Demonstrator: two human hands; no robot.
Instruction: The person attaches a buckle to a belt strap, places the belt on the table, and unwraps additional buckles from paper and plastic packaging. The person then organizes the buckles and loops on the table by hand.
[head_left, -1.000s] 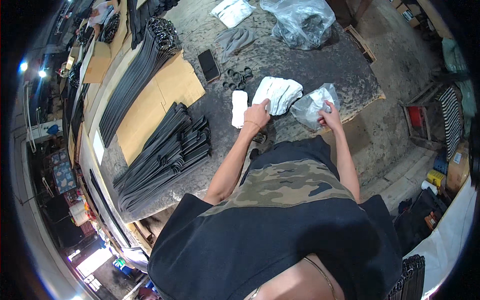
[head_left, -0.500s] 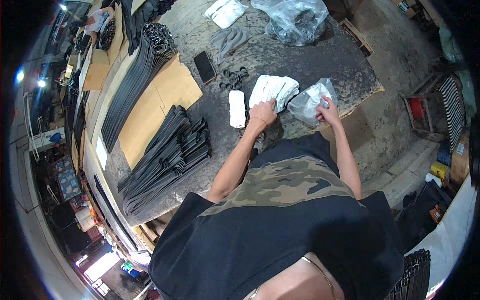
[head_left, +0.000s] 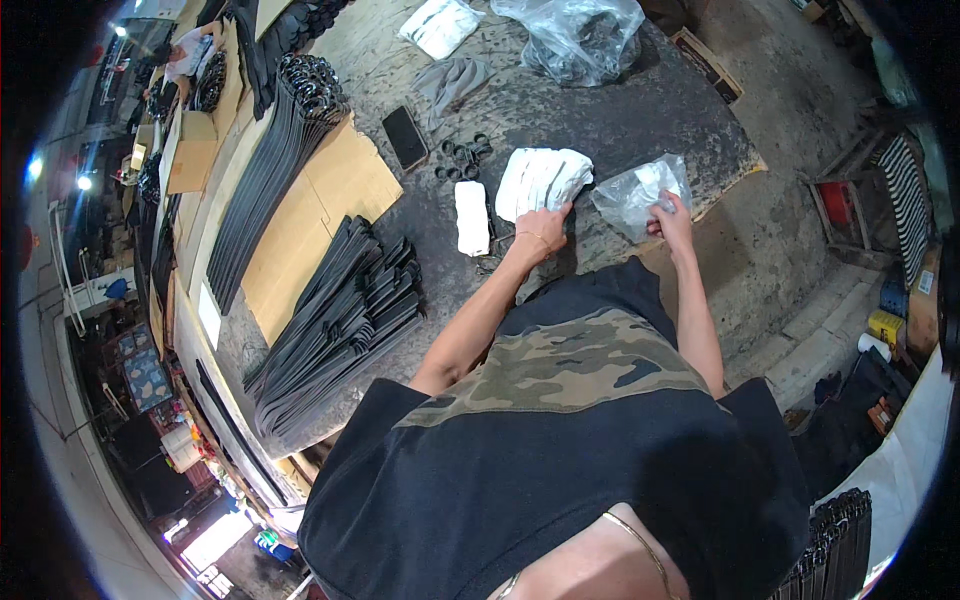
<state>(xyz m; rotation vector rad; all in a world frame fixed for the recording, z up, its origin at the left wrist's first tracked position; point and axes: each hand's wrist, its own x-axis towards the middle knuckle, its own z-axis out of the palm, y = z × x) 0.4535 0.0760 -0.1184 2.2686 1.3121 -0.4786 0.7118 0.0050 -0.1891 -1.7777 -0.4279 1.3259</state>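
Observation:
A white folded bundle [head_left: 542, 180], with creases across its top, lies on the dark worktable [head_left: 620, 125] in front of me. At its near edge, my left hand [head_left: 542, 230] has its fingers closed on the bundle's corner. To the right, my right hand [head_left: 675, 225] pinches the near right side of a clear plastic bag [head_left: 632, 198]. The bag is crumpled and rests partly on the table. A narrow white strip-like pack [head_left: 472, 218] sits just left of the bundle. Several small black rings [head_left: 462, 155] lie beyond that pack.
A phone [head_left: 404, 137] and a grey cloth [head_left: 452, 85] lie farther back. Beyond them are another white bundle [head_left: 440, 27] and a large filled plastic bag [head_left: 580, 40]. Black strips [head_left: 335, 325] are stacked at left beside cardboard [head_left: 315, 215]. A wooden stool [head_left: 850, 205] stands right.
My left hand has slid to the right along the bundle's near edge. My right hand has moved slightly right, drawing the clear bag with it and spreading it.

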